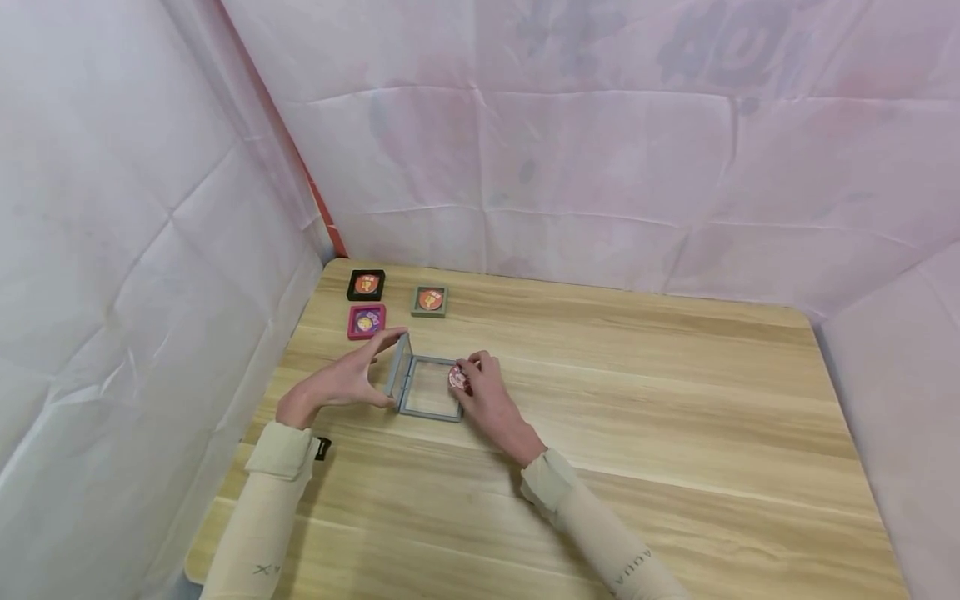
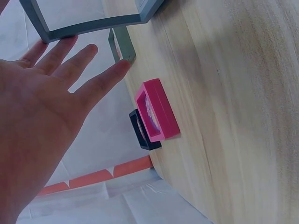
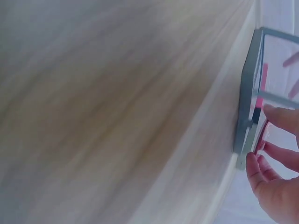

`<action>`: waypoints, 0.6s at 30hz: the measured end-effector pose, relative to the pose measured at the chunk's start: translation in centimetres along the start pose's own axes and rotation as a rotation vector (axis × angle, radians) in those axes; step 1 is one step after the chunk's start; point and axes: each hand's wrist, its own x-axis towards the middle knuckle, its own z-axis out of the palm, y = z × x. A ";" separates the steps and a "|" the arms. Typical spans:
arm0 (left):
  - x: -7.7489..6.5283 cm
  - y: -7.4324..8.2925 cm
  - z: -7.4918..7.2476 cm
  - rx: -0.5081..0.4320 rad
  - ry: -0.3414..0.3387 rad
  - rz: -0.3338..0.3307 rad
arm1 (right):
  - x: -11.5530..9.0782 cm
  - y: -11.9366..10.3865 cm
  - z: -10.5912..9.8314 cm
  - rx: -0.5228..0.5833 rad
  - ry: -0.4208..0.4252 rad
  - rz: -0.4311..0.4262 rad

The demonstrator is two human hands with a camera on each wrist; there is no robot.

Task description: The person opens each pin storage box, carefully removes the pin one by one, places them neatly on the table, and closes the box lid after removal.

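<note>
A grey hinged display frame lies opened on the table, its left half standing up and its right half flat. My left hand holds the raised half between thumb and fingers; in the left wrist view the fingertips touch the frame's edge. A small round red badge is pinched between the thumb and fingers of my right hand, over the right side of the flat half. From the right wrist view the badge appears edge-on beside the frame.
Closed frames with round badges lie farther back: black, pink and grey-green. A small black object shows beside my left sleeve. White sheeting hangs behind and beside the wooden table.
</note>
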 end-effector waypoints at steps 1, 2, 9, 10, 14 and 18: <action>0.0 0.0 0.0 0.001 -0.003 0.002 | -0.1 0.2 -0.2 0.001 0.008 0.014; 0.0 0.1 0.1 0.002 -0.006 0.006 | -0.2 0.5 -0.4 0.006 0.017 0.024; -0.1 0.2 0.0 -0.003 -0.013 0.016 | -0.8 1.6 -1.1 -0.008 0.044 0.047; -0.1 0.2 0.0 -0.004 -0.012 0.018 | -0.8 1.7 -1.2 -0.009 0.048 0.051; 0.0 0.1 -0.1 -0.006 -0.005 0.021 | -1.2 1.8 -1.5 -0.015 0.053 0.059; -0.1 0.1 -0.1 -0.008 -0.008 0.016 | -1.8 1.7 -1.7 -0.012 0.059 0.041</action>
